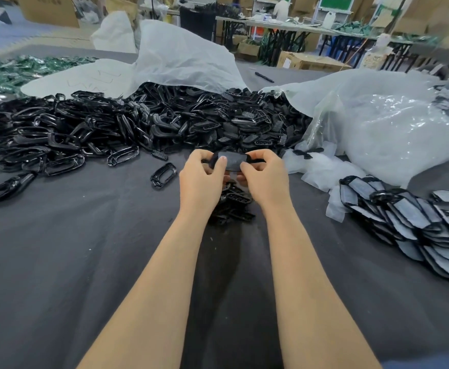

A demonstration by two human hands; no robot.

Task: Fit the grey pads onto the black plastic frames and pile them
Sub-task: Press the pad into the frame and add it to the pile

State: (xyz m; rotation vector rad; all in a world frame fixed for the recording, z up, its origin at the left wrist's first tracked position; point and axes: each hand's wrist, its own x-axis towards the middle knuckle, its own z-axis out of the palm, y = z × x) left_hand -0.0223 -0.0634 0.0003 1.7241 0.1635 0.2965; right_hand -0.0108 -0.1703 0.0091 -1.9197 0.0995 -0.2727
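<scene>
Both hands hold one black plastic frame with a grey pad point(230, 161) on it, above the middle of the table. My left hand point(201, 179) grips its left end, thumb on the pad. At the right end my right hand point(264, 177) pinches the frame, fingers curled under it. A big heap of bare black frames point(127, 126) lies behind the hands. A pile of finished frames with grey pads point(407, 222) lies at the right. Under my wrists sits a small cluster of black parts point(234, 206), partly hidden.
The table has a dark grey cloth point(85, 249). White plastic bags point(377, 123) lie at the back and right. One loose frame point(163, 174) sits left of my hands. A black pen point(264, 76) lies far back. Green parts point(18, 70) are heaped at far left.
</scene>
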